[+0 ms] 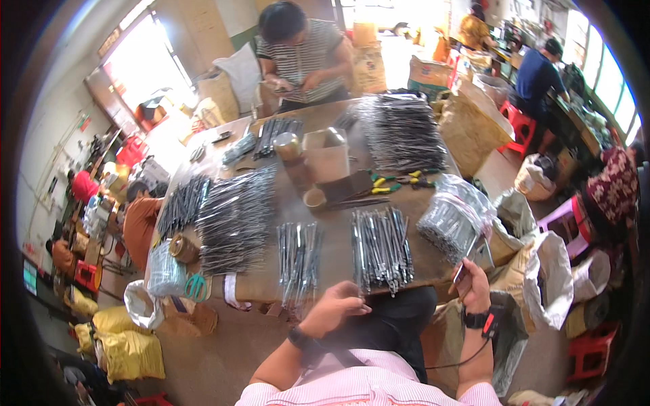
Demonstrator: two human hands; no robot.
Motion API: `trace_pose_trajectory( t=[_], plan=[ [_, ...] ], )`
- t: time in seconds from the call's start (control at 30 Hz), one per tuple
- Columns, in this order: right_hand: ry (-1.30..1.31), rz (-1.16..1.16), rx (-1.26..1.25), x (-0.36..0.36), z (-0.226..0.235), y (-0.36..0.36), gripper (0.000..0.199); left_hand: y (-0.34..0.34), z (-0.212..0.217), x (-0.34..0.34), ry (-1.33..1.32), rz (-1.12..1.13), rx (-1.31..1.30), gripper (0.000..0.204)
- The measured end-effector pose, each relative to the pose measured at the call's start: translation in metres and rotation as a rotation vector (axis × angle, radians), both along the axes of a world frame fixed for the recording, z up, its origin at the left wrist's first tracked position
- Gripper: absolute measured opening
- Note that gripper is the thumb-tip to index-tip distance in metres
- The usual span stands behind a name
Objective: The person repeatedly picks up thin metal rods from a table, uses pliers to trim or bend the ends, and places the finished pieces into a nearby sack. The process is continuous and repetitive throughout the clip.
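My left hand (340,306) is closed just off the near table edge, fingers curled together; whatever they may hold is too small to make out. Beyond it, two groups of thin dark, shiny strips lie side by side: a smaller left pile (298,260) and a thicker right pile (382,249) reaching the edge. At the table's right corner my right hand (474,287) is closed on a small, slim object I cannot name, pointing upward from the fingers. Just past that hand lies a bundle of strips in clear plastic (457,215).
Larger strip stacks lie at left (237,220) and far right (403,128). Yellow-handled pliers (386,184), an open box (326,152), a tape roll (314,198) and teal scissors (196,287) are on the table (332,230). Sacks (542,277) crowd the right. A person (305,57) works opposite.
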State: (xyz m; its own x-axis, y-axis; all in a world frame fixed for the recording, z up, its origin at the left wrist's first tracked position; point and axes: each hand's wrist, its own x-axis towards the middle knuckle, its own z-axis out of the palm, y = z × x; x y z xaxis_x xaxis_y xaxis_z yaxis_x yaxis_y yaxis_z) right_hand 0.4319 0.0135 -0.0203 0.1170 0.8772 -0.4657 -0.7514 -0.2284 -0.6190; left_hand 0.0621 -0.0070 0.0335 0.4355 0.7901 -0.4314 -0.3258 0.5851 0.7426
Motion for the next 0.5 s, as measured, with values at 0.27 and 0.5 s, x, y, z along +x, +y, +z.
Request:
trace_pose_trajectory(
  t=[0.27,0.5],
  plan=[
    [-0.266,0.158,0.298,-0.093,0.073,-0.027,0.015,-0.015,0.004,0.034,-0.026,-0.098,0.127,0.014],
    [-0.537,0.130,0.378,-0.139,0.089,-0.040,0.015,-0.019,0.014,0.035,0.026,-0.030,0.258,0.018]
  ],
)
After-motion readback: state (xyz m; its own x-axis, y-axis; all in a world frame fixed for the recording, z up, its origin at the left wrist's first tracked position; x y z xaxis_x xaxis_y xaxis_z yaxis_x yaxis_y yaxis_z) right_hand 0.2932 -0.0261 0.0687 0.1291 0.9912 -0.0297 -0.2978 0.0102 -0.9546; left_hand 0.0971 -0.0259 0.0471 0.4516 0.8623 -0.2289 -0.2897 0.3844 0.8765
